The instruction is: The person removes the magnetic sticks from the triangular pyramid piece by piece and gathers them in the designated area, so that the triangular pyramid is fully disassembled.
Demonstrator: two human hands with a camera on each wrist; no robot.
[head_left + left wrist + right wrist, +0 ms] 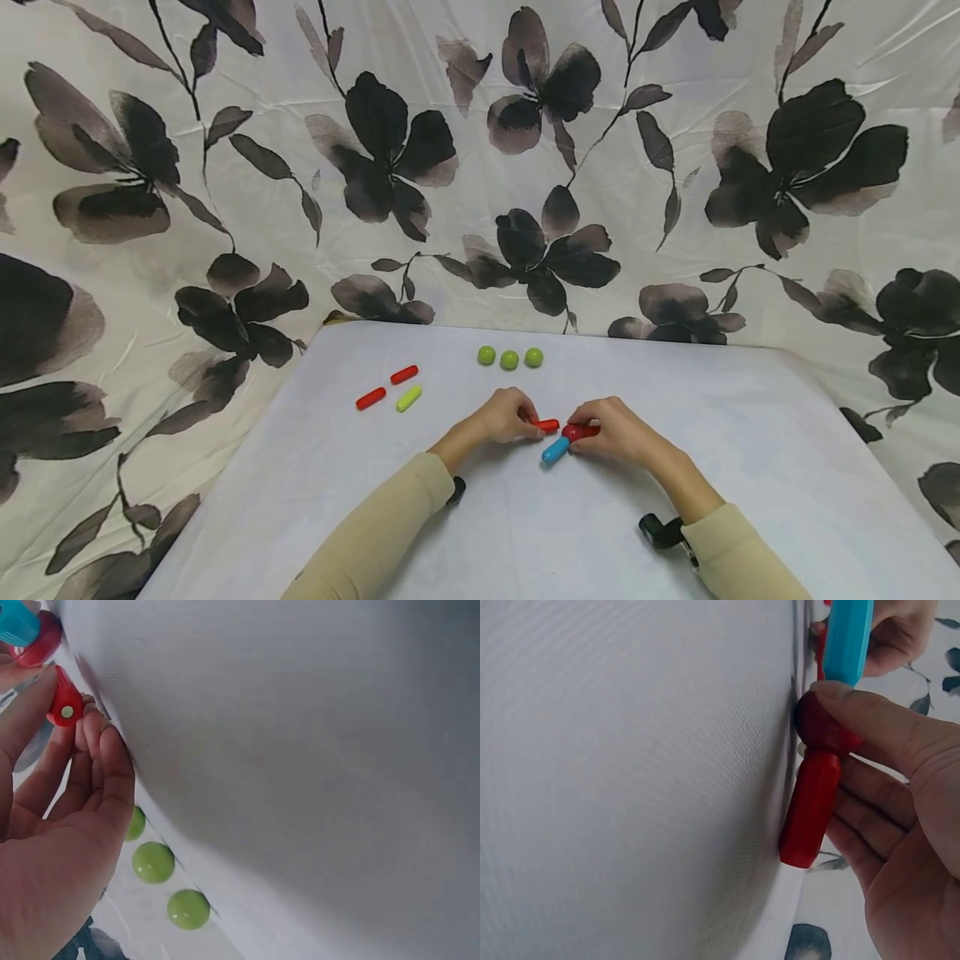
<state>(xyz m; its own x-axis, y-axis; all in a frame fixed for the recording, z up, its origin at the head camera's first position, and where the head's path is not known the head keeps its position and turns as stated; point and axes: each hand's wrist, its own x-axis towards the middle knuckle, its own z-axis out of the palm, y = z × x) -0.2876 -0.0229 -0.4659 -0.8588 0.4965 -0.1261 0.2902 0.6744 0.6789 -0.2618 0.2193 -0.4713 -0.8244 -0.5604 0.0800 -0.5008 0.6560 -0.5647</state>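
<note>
My left hand [511, 416] pinches a red rod [547, 426] between thumb and fingers; a pale round spot [67, 712] shows on its end in the left wrist view. In my right hand [617, 429] is a dark red ball [572, 432], held between thumb and fingers. A blue rod [555, 451] and another red rod [811, 810] are joined to that ball. The left hand's rod points toward the ball; whether the two touch I cannot tell. Both hands are low over the white table.
Three green balls [509, 360] sit in a row near the table's far edge. Two loose red rods [371, 398] and a yellow-green rod [408, 398] lie at the far left of the white table [465, 542]. A flowered cloth [465, 183] hangs behind it.
</note>
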